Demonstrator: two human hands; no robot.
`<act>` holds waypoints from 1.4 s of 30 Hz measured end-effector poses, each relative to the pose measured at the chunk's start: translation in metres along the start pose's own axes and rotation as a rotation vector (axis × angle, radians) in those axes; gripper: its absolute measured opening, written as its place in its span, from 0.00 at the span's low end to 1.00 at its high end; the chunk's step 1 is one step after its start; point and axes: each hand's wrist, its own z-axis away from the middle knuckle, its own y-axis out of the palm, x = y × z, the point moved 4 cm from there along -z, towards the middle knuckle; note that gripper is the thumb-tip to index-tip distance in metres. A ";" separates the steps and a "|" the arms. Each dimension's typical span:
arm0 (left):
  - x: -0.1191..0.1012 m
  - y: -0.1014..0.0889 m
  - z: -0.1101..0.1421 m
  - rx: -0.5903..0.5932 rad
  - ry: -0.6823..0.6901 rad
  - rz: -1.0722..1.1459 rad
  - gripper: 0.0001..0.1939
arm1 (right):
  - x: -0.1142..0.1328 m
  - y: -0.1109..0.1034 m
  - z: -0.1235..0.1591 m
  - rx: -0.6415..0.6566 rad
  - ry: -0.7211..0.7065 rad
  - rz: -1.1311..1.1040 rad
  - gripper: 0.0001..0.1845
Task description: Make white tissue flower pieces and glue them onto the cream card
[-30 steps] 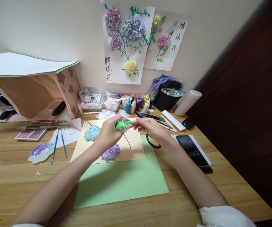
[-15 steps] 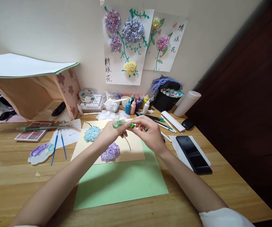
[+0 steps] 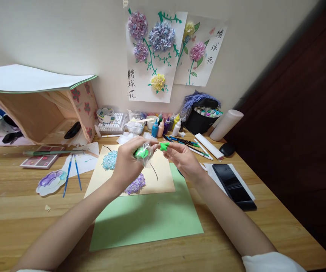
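Note:
My left hand [image 3: 130, 156] is closed around a clear plastic bag of bright green modelling clay [image 3: 142, 152]. A torn-off lump of the same green clay [image 3: 164, 146] is pinched in the fingertips of my right hand [image 3: 184, 156], just right of the bag. Both hands hover over a cream sheet [image 3: 163, 185] that lies on a larger green sheet [image 3: 148, 219]. On the cream sheet, a blue flower cluster [image 3: 109, 160] and a purple flower cluster [image 3: 136, 184] are partly hidden by my left hand and wrist. A thin dark stem line runs beside the purple one.
A phone [image 3: 230, 185] lies on white paper at right, near a black mouse [image 3: 227, 149]. Paint bottles [image 3: 161, 128], pens [image 3: 192, 145] and a black marker case [image 3: 202, 117] stand behind. At left are a palette [image 3: 51, 183] and brushes [image 3: 68, 175].
My hands have drawn slightly apart, and a lump of green clay is now separate from the bag in my right fingers. My left hand has turned, showing the bag more fully.

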 end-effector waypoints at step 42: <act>0.005 0.033 0.019 0.170 -0.655 0.971 0.10 | 0.029 0.020 0.035 -0.081 -0.897 0.619 0.17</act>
